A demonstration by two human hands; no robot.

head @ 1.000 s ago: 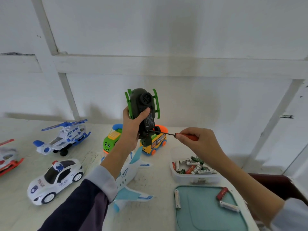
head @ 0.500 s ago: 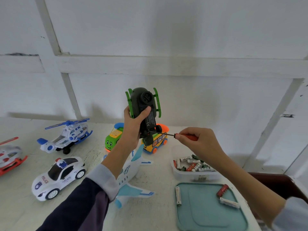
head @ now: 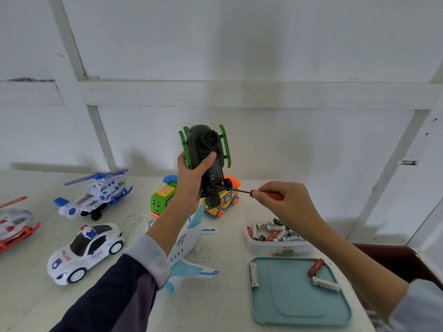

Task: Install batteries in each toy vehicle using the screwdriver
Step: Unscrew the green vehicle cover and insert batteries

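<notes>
Screwdriver [head: 249, 191] pinched at its red handle in right hand [head: 285, 202], tip at underside of dark helicopter [head: 207, 156]. Helicopter gripped upright, belly to camera, in left hand [head: 191, 180], above table [head: 36, 305]. Below right, tub [head: 275, 246] of batteries; three batteries [head: 254, 275] on teal lid [head: 299, 305].

Dark toy helicopter [head: 206, 152] with green skids; red-handled screwdriver [head: 263, 194]; teal lid [head: 299, 305].

A white counter [head: 230, 305] carries a police car [head: 85, 252], two helicopters [head: 98, 194] [head: 14, 222] and a plane [head: 189, 250]. Behind stand a green phone toy [head: 161, 200] and yellow bus [head: 221, 202]. Right: battery tub [head: 275, 245], teal lid [head: 299, 307].
</notes>
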